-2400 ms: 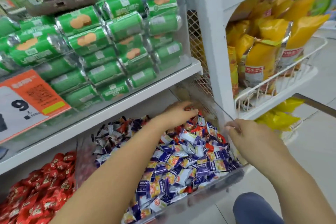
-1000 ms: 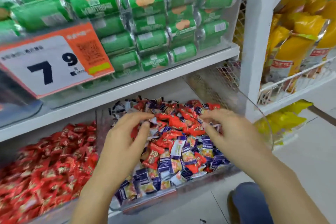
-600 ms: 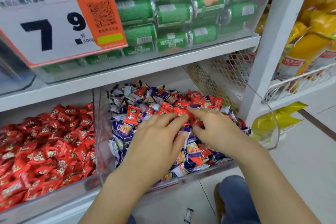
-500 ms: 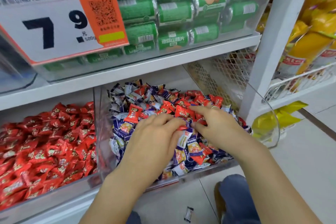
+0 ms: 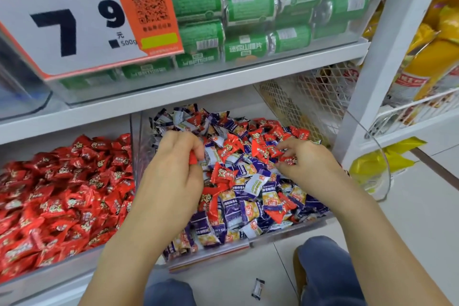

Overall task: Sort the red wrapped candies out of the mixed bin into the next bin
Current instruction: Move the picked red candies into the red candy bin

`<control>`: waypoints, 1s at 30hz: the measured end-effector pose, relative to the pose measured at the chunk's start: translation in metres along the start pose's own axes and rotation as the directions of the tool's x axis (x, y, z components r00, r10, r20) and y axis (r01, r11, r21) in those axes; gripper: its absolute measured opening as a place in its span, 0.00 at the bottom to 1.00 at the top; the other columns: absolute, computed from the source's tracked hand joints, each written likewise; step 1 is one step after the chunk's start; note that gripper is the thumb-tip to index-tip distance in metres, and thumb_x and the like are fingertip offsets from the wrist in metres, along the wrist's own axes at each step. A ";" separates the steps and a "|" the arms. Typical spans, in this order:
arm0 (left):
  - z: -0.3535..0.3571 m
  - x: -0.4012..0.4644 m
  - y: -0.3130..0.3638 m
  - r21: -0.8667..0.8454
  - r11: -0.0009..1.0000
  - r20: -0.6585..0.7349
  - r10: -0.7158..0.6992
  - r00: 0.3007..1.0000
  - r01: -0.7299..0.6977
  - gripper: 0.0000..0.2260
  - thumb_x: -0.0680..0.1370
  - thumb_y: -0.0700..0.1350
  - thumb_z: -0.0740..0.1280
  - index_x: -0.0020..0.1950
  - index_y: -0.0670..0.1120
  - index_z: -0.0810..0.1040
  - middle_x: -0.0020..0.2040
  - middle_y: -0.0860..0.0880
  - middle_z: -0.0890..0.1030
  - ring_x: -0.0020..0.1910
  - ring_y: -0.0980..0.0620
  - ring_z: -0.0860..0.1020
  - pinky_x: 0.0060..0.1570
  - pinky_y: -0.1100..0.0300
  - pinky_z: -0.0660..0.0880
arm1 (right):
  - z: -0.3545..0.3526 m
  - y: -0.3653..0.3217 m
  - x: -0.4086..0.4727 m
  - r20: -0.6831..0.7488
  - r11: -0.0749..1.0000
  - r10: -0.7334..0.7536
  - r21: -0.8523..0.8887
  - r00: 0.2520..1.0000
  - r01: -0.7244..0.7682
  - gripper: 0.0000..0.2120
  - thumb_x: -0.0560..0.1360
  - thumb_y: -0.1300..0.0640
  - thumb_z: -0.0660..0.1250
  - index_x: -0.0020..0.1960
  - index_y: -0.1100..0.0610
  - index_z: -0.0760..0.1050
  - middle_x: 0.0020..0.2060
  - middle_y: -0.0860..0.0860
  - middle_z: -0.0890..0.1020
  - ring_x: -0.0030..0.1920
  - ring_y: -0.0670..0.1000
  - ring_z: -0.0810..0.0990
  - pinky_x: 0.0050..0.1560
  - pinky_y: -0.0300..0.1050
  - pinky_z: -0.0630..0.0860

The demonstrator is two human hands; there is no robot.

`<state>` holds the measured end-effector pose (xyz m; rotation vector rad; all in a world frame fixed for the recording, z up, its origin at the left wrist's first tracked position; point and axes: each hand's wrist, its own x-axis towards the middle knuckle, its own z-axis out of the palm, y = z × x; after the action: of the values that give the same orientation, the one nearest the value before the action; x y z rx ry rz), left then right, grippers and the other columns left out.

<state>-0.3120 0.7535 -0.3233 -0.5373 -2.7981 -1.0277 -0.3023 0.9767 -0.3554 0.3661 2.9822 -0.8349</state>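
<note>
A clear mixed bin (image 5: 285, 232) on the lower shelf holds purple-and-white candies mixed with red wrapped candies (image 5: 232, 148). To its left, a second clear bin (image 5: 49, 274) is full of red candies only. My left hand (image 5: 173, 171) rests over the left part of the mixed bin with its fingers curled around a red candy (image 5: 192, 158). My right hand (image 5: 301, 160) lies over the right part, thumb and fingers pinching a red candy (image 5: 288, 159).
A shelf board (image 5: 198, 92) hangs just above the bins, carrying green packs (image 5: 248, 7) and a large price sign (image 5: 74, 15). Right of it are a white post (image 5: 372, 57) and wire baskets with yellow bags (image 5: 427, 62). One candy (image 5: 257, 288) lies on the floor.
My hands have drawn apart over the mixed bin: the left moved left and closed on a red candy, and the right shifted right and pinched another. The view has tilted down and nearer.
</note>
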 end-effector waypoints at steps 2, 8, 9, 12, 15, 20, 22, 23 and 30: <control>-0.004 -0.002 0.004 0.035 0.999 0.051 -0.016 0.999 0.014 0.10 0.75 0.38 0.59 0.43 0.55 0.67 0.45 0.57 0.69 0.41 0.60 0.70 0.39 0.59 0.69 | 0.003 0.002 0.001 -0.001 0.999 0.005 -0.039 1.000 -0.005 0.20 0.77 0.54 0.65 0.69 0.54 0.70 0.58 0.53 0.79 0.48 0.53 0.80 0.46 0.42 0.74; 0.010 -0.006 0.012 0.324 0.943 0.249 -0.009 0.969 -0.075 0.17 0.75 0.64 0.59 0.63 0.66 0.69 0.51 0.59 0.64 0.43 0.58 0.74 0.38 0.60 0.73 | 0.009 0.007 0.004 -0.089 0.999 -0.001 -0.051 0.996 -0.003 0.24 0.78 0.59 0.59 0.73 0.56 0.62 0.54 0.57 0.79 0.44 0.56 0.77 0.42 0.45 0.71; 0.013 -0.005 0.010 0.331 0.941 0.250 -0.019 0.968 -0.067 0.17 0.75 0.64 0.60 0.63 0.64 0.70 0.51 0.58 0.64 0.44 0.57 0.74 0.38 0.60 0.73 | 0.007 0.008 0.004 -0.131 0.999 -0.004 -0.033 0.991 0.000 0.23 0.78 0.60 0.58 0.73 0.55 0.63 0.53 0.56 0.79 0.43 0.55 0.77 0.42 0.45 0.70; 0.013 -0.002 0.008 0.232 0.971 0.158 0.020 0.987 -0.057 0.13 0.75 0.60 0.62 0.59 0.60 0.72 0.53 0.59 0.66 0.42 0.58 0.74 0.37 0.60 0.70 | -0.004 0.013 0.003 -0.260 0.994 0.014 0.107 0.966 0.014 0.18 0.79 0.60 0.56 0.66 0.51 0.72 0.47 0.55 0.77 0.31 0.47 0.73 0.36 0.41 0.65; 0.005 -0.001 0.010 0.110 0.994 0.031 0.000 1.000 -0.004 0.04 0.77 0.53 0.61 0.50 0.57 0.70 0.42 0.58 0.73 0.34 0.59 0.73 0.32 0.60 0.66 | -0.012 0.015 0.000 -0.407 0.956 0.068 0.289 0.911 0.058 0.14 0.76 0.60 0.57 0.52 0.49 0.80 0.42 0.53 0.77 0.25 0.43 0.68 0.29 0.39 0.61; -0.002 -0.002 0.005 0.077 0.997 0.001 -0.030 1.000 0.029 0.01 0.76 0.51 0.60 0.45 0.56 0.71 0.26 0.51 0.71 0.25 0.57 0.70 0.28 0.59 0.63 | -0.018 0.014 -0.001 -0.417 0.853 0.225 0.521 0.881 0.028 0.13 0.71 0.56 0.56 0.34 0.50 0.78 0.39 0.51 0.79 0.38 0.50 0.75 0.44 0.48 0.72; -0.001 -0.003 0.005 0.105 0.994 -0.006 -0.014 1.000 0.015 0.04 0.76 0.54 0.61 0.43 0.56 0.72 0.26 0.51 0.73 0.26 0.56 0.71 0.29 0.59 0.66 | -0.018 0.014 -0.001 -0.400 0.835 0.258 0.550 0.879 0.005 0.14 0.69 0.55 0.56 0.31 0.53 0.77 0.38 0.51 0.79 0.41 0.50 0.74 0.47 0.50 0.70; -0.001 -0.004 0.004 0.122 0.993 -0.005 -0.006 1.000 0.006 0.06 0.77 0.55 0.61 0.43 0.55 0.72 0.26 0.50 0.73 0.25 0.56 0.72 0.28 0.60 0.66 | -0.017 0.015 0.000 -0.391 0.836 0.262 0.549 0.882 -0.005 0.14 0.71 0.54 0.57 0.31 0.55 0.77 0.36 0.51 0.78 0.40 0.51 0.74 0.46 0.49 0.70; 0.001 -0.005 -0.002 0.142 0.989 0.057 0.029 0.998 -0.037 0.12 0.80 0.43 0.60 0.59 0.54 0.77 0.44 0.57 0.80 0.40 0.61 0.77 0.41 0.70 0.68 | -0.004 0.019 0.010 -0.315 0.920 0.156 0.391 0.936 -0.022 0.12 0.72 0.50 0.72 0.38 0.55 0.72 0.27 0.47 0.73 0.25 0.42 0.71 0.26 0.29 0.65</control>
<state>-0.3084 0.7513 -0.3259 -0.6011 -2.8713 -0.8103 -0.3073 0.9965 -0.3626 0.7240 3.0511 -1.4902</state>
